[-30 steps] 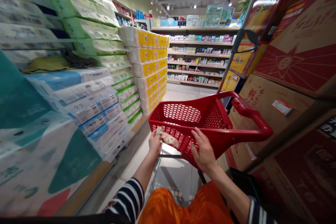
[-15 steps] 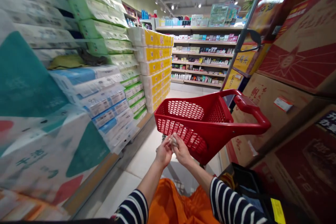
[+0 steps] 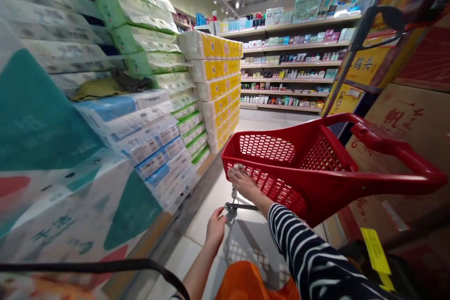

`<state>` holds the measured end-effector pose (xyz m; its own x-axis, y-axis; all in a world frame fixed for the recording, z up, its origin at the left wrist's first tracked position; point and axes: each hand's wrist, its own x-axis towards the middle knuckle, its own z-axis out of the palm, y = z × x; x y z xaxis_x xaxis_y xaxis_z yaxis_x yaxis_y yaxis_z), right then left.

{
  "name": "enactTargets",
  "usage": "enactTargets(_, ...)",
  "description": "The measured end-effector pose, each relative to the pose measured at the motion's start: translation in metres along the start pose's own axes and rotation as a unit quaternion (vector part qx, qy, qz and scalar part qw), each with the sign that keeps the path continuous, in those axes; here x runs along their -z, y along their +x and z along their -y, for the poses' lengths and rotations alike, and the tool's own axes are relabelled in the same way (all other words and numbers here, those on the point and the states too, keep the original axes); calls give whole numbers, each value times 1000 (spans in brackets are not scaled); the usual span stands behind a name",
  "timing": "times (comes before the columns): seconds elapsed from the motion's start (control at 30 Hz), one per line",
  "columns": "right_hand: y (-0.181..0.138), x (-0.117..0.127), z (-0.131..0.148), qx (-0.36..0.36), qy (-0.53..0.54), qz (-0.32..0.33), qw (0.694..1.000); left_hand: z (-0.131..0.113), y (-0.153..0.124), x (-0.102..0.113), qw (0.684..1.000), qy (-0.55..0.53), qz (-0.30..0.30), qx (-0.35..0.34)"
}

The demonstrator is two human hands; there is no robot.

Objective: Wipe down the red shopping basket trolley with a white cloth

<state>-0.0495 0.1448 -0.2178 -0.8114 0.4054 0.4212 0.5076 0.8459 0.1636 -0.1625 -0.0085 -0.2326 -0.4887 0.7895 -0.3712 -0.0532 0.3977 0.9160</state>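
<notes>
My right hand [image 3: 243, 182] is at the near front corner of a red plastic shopping cart [image 3: 326, 186], with its fingers bent around a small crumpled whitish wad [image 3: 238, 168], which looks like tissue or cloth. The fingers overlap the cart's rim in view; whether they touch it I cannot tell. Lower and to the left, my left hand [image 3: 215, 226] hangs with thumb and fingers apart and holds nothing. The cart's basket has perforated walls, and nothing shows inside it. Its curved handle [image 3: 397, 145] points right. A caster wheel [image 3: 230, 206] shows beneath its front end.
Stacked tissue packs [image 3: 154, 136] line the left side, with yellow-and-white packs [image 3: 220, 89] farther along. Cardboard cartons [image 3: 397, 117] stand close behind the cart at right. A grey metal pole with a handle [image 3: 378, 28] leans there. Cosmetics shelves [image 3: 291, 65] are at the back.
My hands, together over the wad before, have parted. The right moved up toward the cart's front corner with the wad; the left dropped lower. The view has shifted, and the cart appears larger.
</notes>
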Motion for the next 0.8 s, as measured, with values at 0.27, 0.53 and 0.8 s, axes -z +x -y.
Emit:
enactTargets(0.27, -44, 4, 7, -40, 54, 15, 998, -22, 12, -31, 985, 142, 25, -97)
enactTargets(0.53, -57, 19, -17, -58, 41, -12, 997, -23, 4, -59, 936, 285, 31, -203)
enactTargets(0.8, -128, 29, -17, -99, 18, 40, 994, -33, -18, -83, 898, 355, 69, -250)
